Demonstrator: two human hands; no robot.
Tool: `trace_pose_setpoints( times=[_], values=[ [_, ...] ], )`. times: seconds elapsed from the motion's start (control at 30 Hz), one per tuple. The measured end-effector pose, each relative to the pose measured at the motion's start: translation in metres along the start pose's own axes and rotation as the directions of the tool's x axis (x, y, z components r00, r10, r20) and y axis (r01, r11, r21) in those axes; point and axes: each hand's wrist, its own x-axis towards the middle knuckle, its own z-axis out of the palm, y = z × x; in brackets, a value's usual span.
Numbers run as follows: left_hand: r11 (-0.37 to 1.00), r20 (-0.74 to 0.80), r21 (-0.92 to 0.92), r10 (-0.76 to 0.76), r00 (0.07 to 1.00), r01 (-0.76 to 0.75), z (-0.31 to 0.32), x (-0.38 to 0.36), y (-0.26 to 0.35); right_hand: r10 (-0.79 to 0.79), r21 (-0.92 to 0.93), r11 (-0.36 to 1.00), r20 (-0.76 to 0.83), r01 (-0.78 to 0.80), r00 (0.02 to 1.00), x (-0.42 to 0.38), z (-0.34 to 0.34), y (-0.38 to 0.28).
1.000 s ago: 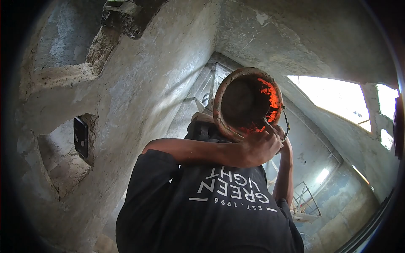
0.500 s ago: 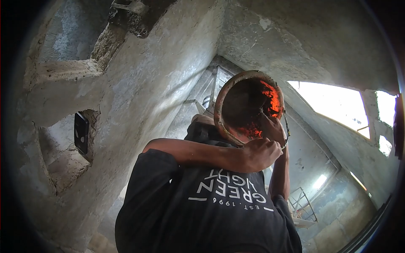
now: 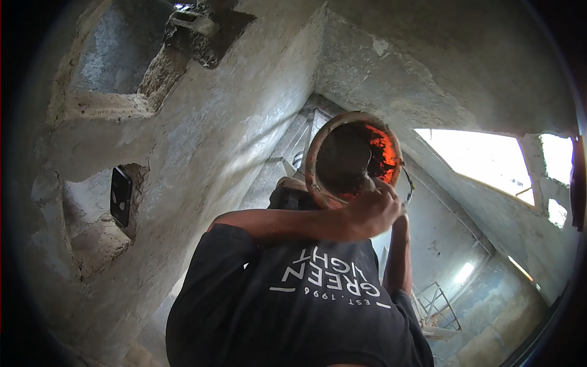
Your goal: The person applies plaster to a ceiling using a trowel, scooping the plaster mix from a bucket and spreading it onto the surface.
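In the head view, a mortar-caked bucket (image 3: pixel 315 144) with an orange inner wall faces me with its mouth. Grey mortar coats much of its inside. My left hand (image 3: pixel 367 215) reaches across my chest, fingers curled closed, overlapping the lower right of the rim; what they hold is not clear. A thin straight edge (image 3: pixel 369 162) shows inside the bucket just beyond the fingers. My right forearm (image 3: pixel 400 251) comes up from below to the same spot, its hand mostly hidden behind the left. A dirty wire handle (image 3: pixel 411 186) loops beside the rim.
A dark phone (image 3: pixel 121 197) stands in a hollow of the rough cement structure at left. A cement-covered tool with a handle (image 3: pixel 205 27) lies on the ledge above. Bright openings (image 3: pixel 477 159) are at right; a metal frame (image 3: pixel 441 312) stands lower right.
The bucket has shifted slightly left and down in view. My left hand has moved up and left over its rim, covering my right hand, which showed at the rim before.
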Motion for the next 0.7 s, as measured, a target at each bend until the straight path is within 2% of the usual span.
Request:
trace_pose_setpoints(
  times=[0.03,0.07,0.1,0.17,0.23,0.3,0.37,0.43,0.5,0.53,0.57,0.6,0.63,0.7],
  values=[
    [1.000,-0.003,0.004,0.013,1.000,-0.013,-0.004,0.008,-0.011,0.382,0.329,0.873,-0.006,-0.359,0.924,-0.021,0.016,0.053],
    [0.991,-0.007,-0.130,-0.042,0.999,0.040,-0.012,0.015,-0.023,0.475,0.417,0.635,0.454,-0.651,0.754,0.003,-0.024,-0.017],
    [0.960,0.001,-0.264,-0.096,0.995,0.093,-0.019,0.022,-0.035,0.380,0.508,0.576,0.527,-0.640,0.760,0.004,-0.025,-0.024],
    [0.940,0.053,-0.311,-0.130,0.990,0.140,-0.035,0.036,-0.059,0.340,0.608,0.498,0.519,-0.619,0.784,-0.005,-0.039,-0.048],
    [0.985,-0.091,-0.159,-0.089,0.992,0.074,-0.022,0.044,-0.086,0.353,0.579,0.534,0.509,-0.616,0.785,-0.023,-0.049,-0.045],
    [0.936,-0.146,-0.318,-0.202,0.968,0.148,-0.027,0.046,-0.104,0.364,0.545,0.578,0.494,-0.608,0.789,-0.039,-0.056,-0.039],
    [0.960,-0.245,-0.245,-0.197,0.949,0.136,-0.032,0.047,-0.113,0.332,0.636,0.508,0.479,-0.582,0.813,-0.056,-0.060,-0.028],
    [0.931,-0.159,-0.330,-0.216,0.963,0.154,-0.032,0.046,-0.122,0.262,0.772,0.388,0.431,-0.503,0.864,-0.056,-0.069,-0.035],
    [0.917,-0.187,-0.374,-0.221,0.957,0.138,-0.029,0.045,-0.128,0.338,0.726,0.550,0.257,-0.412,0.905,-0.059,-0.070,-0.023],
    [0.806,-0.098,-0.530,-0.367,0.925,0.264,-0.016,0.043,-0.134,0.315,0.714,0.599,0.206,-0.363,0.926,-0.054,-0.074,-0.020],
    [0.790,-0.073,-0.534,-0.399,0.914,0.302,-0.018,0.041,-0.133,0.361,0.748,0.561,0.163,-0.354,0.918,-0.034,-0.087,-0.048],
    [0.717,-0.029,-0.602,-0.461,0.887,0.353,-0.022,0.040,-0.130,0.307,0.773,0.592,0.044,-0.227,0.951,-0.027,-0.091,-0.040],
    [0.731,-0.051,-0.580,-0.472,0.880,0.359,-0.027,0.038,-0.128,0.311,0.795,0.586,-0.041,-0.158,0.949,-0.010,-0.105,-0.055],
    [0.707,0.036,-0.544,-0.518,0.855,0.451,-0.030,0.034,-0.136,0.214,0.757,0.653,-0.215,0.024,0.953,0.023,-0.137,-0.065]
  ],
)
